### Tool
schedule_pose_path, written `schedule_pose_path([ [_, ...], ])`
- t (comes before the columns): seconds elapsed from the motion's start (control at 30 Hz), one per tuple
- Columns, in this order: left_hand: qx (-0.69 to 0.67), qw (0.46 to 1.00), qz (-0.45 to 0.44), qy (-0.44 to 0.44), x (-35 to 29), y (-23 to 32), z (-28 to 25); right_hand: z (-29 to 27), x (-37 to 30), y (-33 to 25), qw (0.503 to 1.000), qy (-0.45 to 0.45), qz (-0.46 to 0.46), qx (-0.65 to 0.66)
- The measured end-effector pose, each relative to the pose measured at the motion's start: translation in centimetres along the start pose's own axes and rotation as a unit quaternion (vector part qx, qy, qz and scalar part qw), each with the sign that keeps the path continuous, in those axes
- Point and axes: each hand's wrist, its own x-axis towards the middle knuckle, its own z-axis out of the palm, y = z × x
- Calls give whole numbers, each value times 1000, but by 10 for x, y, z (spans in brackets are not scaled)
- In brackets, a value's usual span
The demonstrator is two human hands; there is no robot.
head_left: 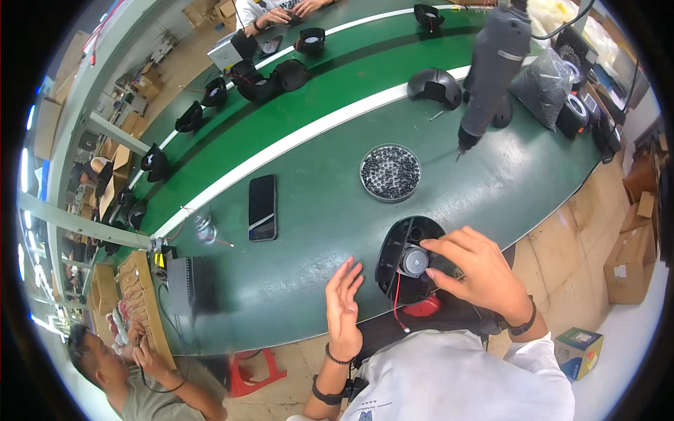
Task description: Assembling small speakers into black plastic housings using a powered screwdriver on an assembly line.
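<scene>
A black oval plastic housing point(387, 261) lies on the green bench at its near edge, open side up. Inside it sits a small round speaker point(414, 262) with a silver magnet back. My right hand point(481, 270) comes in from the right, thumb and forefinger closed on the speaker's rim. From the speaker a red wire point(397, 295) with a white plug hangs toward the table edge. To the left of the housing my left hand point(344, 309) is raised, fingers stretched out, with nothing in it.
Beyond the housing stands a round dish point(390, 173) of small black screws. A power screwdriver point(484, 84) hangs at upper right. A phone point(262, 208) lies to the left. Black housings line the green conveyor point(337, 91). Another person point(133, 372) works at lower left; a co-worker's hands point(291, 14) show at the top.
</scene>
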Motion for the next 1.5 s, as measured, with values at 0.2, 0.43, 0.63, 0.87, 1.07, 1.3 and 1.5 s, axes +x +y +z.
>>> schedule_pose_path([
  [0.2,214,963,72,-147,18,6,18,9,-6,7,1000,-2,-17,7],
  [0.43,259,954,109,-99,59,-12,30,8,3,12,998,-3,-41,-54],
  [0.63,243,958,126,-87,59,-12,34,19,6,10,994,39,-44,-89],
  [0.87,230,960,125,-96,62,-9,36,22,6,13,992,55,-49,-101],
  [1.07,228,962,118,-94,61,-12,34,31,1,15,989,98,-59,-98],
  [1.3,234,961,123,-85,62,-14,33,36,2,21,985,128,-76,-88],
  [1.5,262,952,126,-97,63,-16,30,36,2,22,986,121,-79,-80],
])
